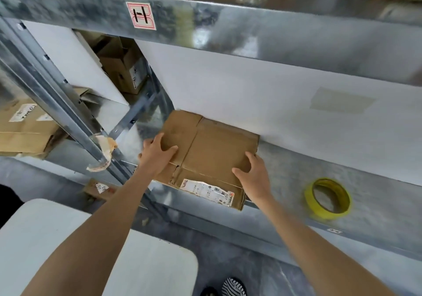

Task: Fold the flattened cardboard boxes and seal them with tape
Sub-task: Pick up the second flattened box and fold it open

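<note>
A flattened brown cardboard box [214, 145] lies on the metal shelf [296, 172], its near edge overhanging the shelf front, with a torn white shipping label [206, 190] on its near flap. My left hand [157, 153] holds the box's left edge, thumb on top and fingers wrapped around the side. My right hand [252, 173] grasps the near right corner, fingers and thumb resting on the top face. A yellow tape roll [327, 198] lies flat on the shelf, to the right of the box and apart from it.
An upper shelf beam [205, 17] with a red-framed label hangs overhead. A diagonal steel upright [68, 110] with a scrap of tape stands at left. More cardboard boxes [25, 126] sit at far left and behind. A white table [68, 238] is below, near my left arm.
</note>
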